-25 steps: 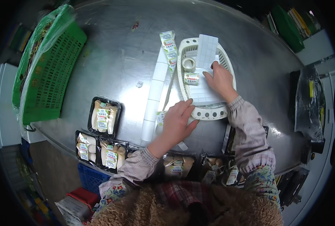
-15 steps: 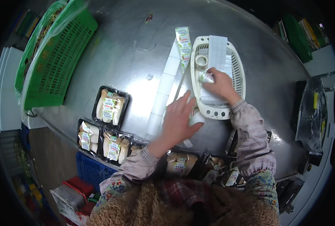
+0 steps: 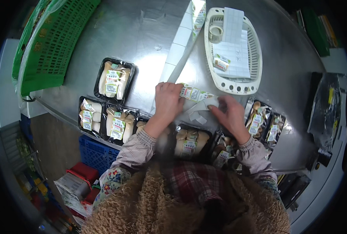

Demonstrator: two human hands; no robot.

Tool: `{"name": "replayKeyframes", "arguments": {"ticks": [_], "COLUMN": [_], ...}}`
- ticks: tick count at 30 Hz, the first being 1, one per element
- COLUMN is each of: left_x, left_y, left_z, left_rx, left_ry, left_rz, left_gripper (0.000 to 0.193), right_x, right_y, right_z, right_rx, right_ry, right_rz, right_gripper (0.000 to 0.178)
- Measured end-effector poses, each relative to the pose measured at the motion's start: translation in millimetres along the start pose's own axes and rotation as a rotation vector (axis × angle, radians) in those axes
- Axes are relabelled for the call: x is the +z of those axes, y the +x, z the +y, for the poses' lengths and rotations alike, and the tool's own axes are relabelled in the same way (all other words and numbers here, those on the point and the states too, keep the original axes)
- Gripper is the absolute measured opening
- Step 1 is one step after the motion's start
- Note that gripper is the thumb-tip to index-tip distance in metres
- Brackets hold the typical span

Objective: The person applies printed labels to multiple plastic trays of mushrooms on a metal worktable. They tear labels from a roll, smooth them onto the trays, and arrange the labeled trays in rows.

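A strip of printed labels on white backing stretches between my hands over the steel table. My left hand is closed on the strip's left end. At the other end, my right hand pinches the white backing between thumb and fingers. Just under the strip, small white paper pieces lie on the table. Beyond my hands, a long label strip runs up the table, printed at its far end. A small bundle of labels rests on paper sheets in the white basket.
Wrapped mushroom trays stand along the near left edge. More wrapped trays sit close to my body, with others at right. A tape roll lies in the basket. The green crate stands far left; a blue crate is below the table edge.
My right hand has left the label bundle in the basket and come back toward me, onto the strip. My left hand has closed on the strip. The view has shifted, so the basket appears higher.
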State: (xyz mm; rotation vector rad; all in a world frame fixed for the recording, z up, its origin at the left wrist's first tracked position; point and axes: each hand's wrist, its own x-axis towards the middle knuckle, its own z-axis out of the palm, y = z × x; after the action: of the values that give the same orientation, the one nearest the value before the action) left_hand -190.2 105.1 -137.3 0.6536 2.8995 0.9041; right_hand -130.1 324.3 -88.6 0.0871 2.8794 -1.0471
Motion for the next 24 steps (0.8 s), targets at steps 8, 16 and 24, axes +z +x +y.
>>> {"name": "replayKeyframes", "arguments": {"ticks": [8,16,24], "left_x": [7,17,22], "left_y": [-11,-17,-20], "left_z": [-6,-21,-20], "left_rx": [0.006,0.038,0.084], "left_ry": [-0.097,-0.022,-0.037], "left_rz": [0.066,0.072,0.199], "left_gripper": [0.04,0.038,0.028], "right_x": [52,56,53], "right_y": [-16,-21,-24], "right_z": [21,21,23], "right_rx": [0.269,0.234,0.22], "right_ry": [0.13,0.178,0.171], "right_rz": [0.092,0.086,0.052], "right_gripper": [0.043,0.042,0.044]}}
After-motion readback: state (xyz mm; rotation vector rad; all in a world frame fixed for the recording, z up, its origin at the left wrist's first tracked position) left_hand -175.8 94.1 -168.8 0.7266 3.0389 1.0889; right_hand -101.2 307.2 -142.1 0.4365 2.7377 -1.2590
